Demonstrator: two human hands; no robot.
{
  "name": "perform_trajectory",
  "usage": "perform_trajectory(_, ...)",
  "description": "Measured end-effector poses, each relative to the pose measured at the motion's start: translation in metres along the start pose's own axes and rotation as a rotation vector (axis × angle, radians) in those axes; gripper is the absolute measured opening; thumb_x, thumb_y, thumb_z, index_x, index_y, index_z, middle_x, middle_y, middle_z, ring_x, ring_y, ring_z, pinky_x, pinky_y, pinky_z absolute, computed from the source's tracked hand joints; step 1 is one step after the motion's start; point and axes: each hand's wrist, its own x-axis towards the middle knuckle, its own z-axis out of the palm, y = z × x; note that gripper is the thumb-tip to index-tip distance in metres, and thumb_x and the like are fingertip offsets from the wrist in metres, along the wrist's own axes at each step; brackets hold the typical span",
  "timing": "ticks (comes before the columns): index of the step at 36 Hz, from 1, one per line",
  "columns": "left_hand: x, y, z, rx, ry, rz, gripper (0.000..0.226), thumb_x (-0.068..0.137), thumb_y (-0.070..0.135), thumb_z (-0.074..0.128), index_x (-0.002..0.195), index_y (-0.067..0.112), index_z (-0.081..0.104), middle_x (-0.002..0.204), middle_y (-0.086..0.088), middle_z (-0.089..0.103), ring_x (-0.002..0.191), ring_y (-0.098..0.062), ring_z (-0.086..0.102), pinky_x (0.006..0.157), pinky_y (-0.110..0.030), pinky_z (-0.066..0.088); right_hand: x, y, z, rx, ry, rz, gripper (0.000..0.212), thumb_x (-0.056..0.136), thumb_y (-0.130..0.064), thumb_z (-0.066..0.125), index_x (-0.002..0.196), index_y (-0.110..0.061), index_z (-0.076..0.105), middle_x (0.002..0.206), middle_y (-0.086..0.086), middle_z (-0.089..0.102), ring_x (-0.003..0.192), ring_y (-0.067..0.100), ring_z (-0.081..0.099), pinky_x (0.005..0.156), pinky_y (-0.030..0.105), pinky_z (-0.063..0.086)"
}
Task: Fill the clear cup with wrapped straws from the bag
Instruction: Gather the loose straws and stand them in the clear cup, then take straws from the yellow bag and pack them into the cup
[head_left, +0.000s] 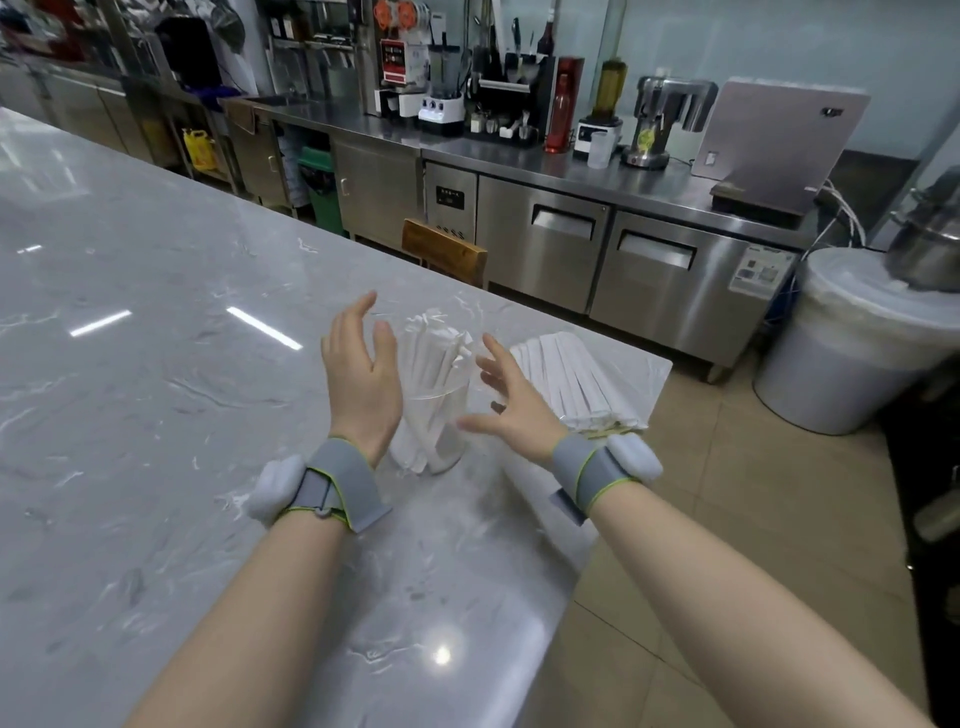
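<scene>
A clear cup (439, 431) stands on the marble counter between my hands, holding a bunch of white wrapped straws (434, 345) that lean and stick out above its rim. My left hand (361, 379) hovers just left of the cup, fingers apart, palm facing it. On the cup's right side, my right hand (511, 402) is spread open, with its thumb near the rim. Neither hand holds anything. To the right lies the bag of wrapped straws (582, 382), flat near the counter's corner.
The marble counter (156, 415) stretches left and toward me; its edge runs close to the right of the bag. A wooden chair back (444, 252) stands beyond the counter. Steel cabinets with appliances (597, 244) line the back, and a white bucket (852, 343) sits on the floor at right.
</scene>
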Motion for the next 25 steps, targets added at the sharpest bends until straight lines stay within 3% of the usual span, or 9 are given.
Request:
perform_trajectory(2,-0.007,0.020,0.005,0.043,0.011,0.140,0.032,0.091,0.009,0.041,0.120,0.006,0.053,0.121,-0.010,0.054,0.113,-0.016,0.043,0.091,-0.008,0.025,0.000,0.002,-0.013,-0.028,0.124,-0.036,0.071,0.081,0.003,0.059,0.143,-0.019,0.033,0.135,0.009,0.049,0.128,0.023,0.046,0.098,0.028,0.039)
perform_trajectory(4,-0.019,0.040,0.016,0.012,-0.076,0.265,0.030,0.082,-0.002,0.044,0.108,0.001,0.058,0.109,-0.016,0.059,0.104,-0.019,0.051,0.089,-0.013,0.031,0.002,0.006,-0.026,-0.064,0.276,-0.048,0.050,0.083,0.003,0.053,0.131,-0.013,0.049,0.114,0.007,0.058,0.114,0.024,0.055,0.089,0.024,0.044)
perform_trajectory(7,-0.039,0.056,0.042,-0.045,-0.242,0.318,0.033,0.077,-0.011,0.043,0.103,-0.002,0.061,0.106,-0.016,0.062,0.101,-0.013,0.051,0.091,-0.009,0.031,0.009,0.014,-0.046,-0.158,0.427,-0.037,0.039,0.084,0.002,0.048,0.120,-0.009,0.057,0.110,0.011,0.063,0.097,0.019,0.056,0.083,0.021,0.043)
perform_trajectory(10,-0.049,0.054,0.075,-0.073,-0.367,0.099,0.036,0.085,-0.006,0.041,0.117,0.003,0.055,0.122,-0.011,0.056,0.115,-0.020,0.048,0.092,-0.008,0.026,0.016,0.026,-0.067,-0.278,0.502,-0.003,0.037,0.086,-0.001,0.047,0.120,-0.008,0.057,0.117,0.013,0.062,0.104,0.021,0.056,0.092,0.027,0.042)
perform_trajectory(14,-0.049,0.034,0.119,-0.024,-0.415,-0.270,0.041,0.091,0.006,0.040,0.132,0.004,0.041,0.138,-0.013,0.042,0.129,-0.027,0.036,0.103,-0.024,0.024,0.031,0.048,-0.094,-0.460,0.483,0.118,0.041,0.090,-0.010,0.048,0.130,-0.007,0.049,0.131,0.015,0.053,0.125,0.029,0.045,0.106,0.033,0.033)
perform_trajectory(19,-0.040,0.008,0.151,0.148,-0.436,-0.395,0.050,0.092,0.016,0.044,0.138,0.002,0.029,0.147,-0.015,0.028,0.135,-0.031,0.027,0.109,-0.035,0.018,0.044,0.067,-0.108,-0.555,0.354,0.386,0.054,0.093,-0.036,0.045,0.142,-0.014,0.033,0.144,0.017,0.037,0.134,0.034,0.031,0.109,0.040,0.028)
perform_trajectory(25,-0.021,-0.005,0.175,0.083,-0.400,-0.591,0.055,0.091,0.020,0.050,0.136,-0.003,0.028,0.142,-0.020,0.031,0.131,-0.034,0.033,0.107,-0.037,0.027,0.062,0.084,-0.117,-0.462,0.281,0.514,0.070,0.089,-0.050,0.047,0.143,-0.009,0.029,0.147,0.015,0.037,0.134,0.036,0.035,0.110,0.038,0.029)
